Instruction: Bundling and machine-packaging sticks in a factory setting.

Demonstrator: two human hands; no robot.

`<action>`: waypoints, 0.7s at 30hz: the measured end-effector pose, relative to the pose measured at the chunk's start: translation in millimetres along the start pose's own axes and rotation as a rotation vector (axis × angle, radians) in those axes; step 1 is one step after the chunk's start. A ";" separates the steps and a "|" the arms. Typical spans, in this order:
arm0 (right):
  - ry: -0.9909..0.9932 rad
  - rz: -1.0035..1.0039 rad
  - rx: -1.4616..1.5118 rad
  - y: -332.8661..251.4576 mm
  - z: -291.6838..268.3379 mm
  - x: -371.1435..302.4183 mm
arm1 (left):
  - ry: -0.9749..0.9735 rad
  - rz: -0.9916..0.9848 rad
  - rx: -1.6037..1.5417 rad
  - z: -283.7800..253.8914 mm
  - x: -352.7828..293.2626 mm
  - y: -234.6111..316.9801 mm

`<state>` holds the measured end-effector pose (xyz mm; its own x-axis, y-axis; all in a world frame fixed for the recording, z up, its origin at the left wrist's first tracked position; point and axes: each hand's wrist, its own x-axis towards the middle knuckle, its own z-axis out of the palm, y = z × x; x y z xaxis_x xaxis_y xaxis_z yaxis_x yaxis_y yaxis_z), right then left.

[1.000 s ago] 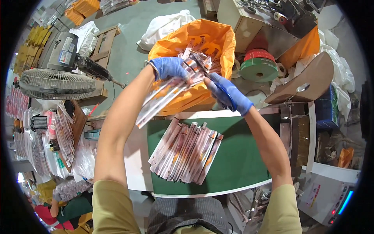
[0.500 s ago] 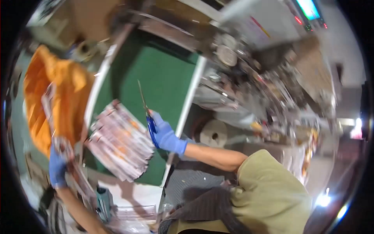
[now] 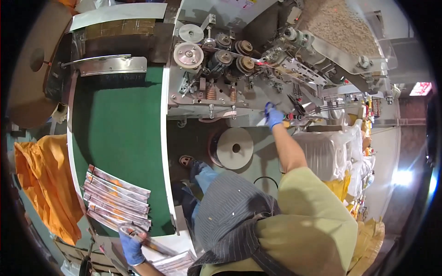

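My left hand (image 3: 132, 250), in a blue glove, is closed around a shiny printed packet (image 3: 133, 230) at the near end of the green conveyor belt (image 3: 122, 129). Just beyond it, a row of long, narrow printed packets (image 3: 116, 197) lies side by side on the belt. Out to the right, my gloved right hand (image 3: 276, 117) reaches to the edge of a metal machine (image 3: 262, 96). Its fingers are closed on blue-handled scissors (image 3: 269, 107), whose blades are mostly hidden.
An orange sack (image 3: 48, 188) hangs left of the belt. Between belt and machine, a large white roll (image 3: 225, 152) is near the floor. Wheels and rollers (image 3: 189, 55) line the machine's face, below a hopper of brown granules (image 3: 338, 30). More packets (image 3: 175, 264) lie near me.
The view has swung toward the machine. My right hand has carried the scissors from above the belt to the machine's edge. My left hand has moved from beside the orange sack to the belt's near end.
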<state>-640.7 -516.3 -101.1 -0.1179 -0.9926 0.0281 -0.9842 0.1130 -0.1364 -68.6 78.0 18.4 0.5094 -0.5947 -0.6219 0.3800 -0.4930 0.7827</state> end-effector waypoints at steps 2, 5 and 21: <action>-0.173 -0.147 -0.286 -140.6 0.2 -41.9 | 0.099 -0.086 -0.049 31.9 -32.2 17.2; -0.362 -0.565 0.455 -267.4 -42.7 -123.5 | 0.086 -0.039 -0.246 94.8 -11.1 59.2; -1.132 -2.047 0.364 -391.6 -106.3 -499.6 | 1.194 0.400 -0.640 129.7 -150.1 -8.8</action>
<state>-210.4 -60.0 43.5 0.8126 0.5822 -0.0247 0.3693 -0.5474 -0.7510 -248.5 89.3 101.6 0.8799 0.4237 -0.2151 0.1711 0.1399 0.9753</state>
